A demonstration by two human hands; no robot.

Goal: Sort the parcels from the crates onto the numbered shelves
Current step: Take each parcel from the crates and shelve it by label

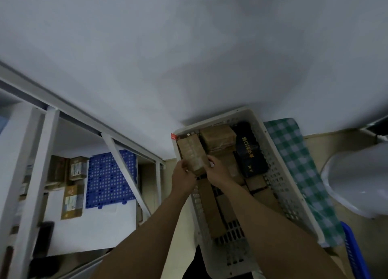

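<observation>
Both hands lift a long brown cardboard parcel (191,154), wrapped in glossy clear tape, over the far left corner of a white perforated plastic crate (279,186). The left hand (184,175) curls around its near left edge; the right hand (215,169) clasps the opposite side, thumb on top. The crate holds more flat cardboard boxes, a squat taped brown parcel (218,136) and a dark navy box with gold lettering (248,150). A green-and-white checked cloth (294,163) lies just beside the crate. At left, a white metal shelf frame (39,152) carries labelled cardboard parcels (77,168) and a blue perforated plastic panel (111,177).
</observation>
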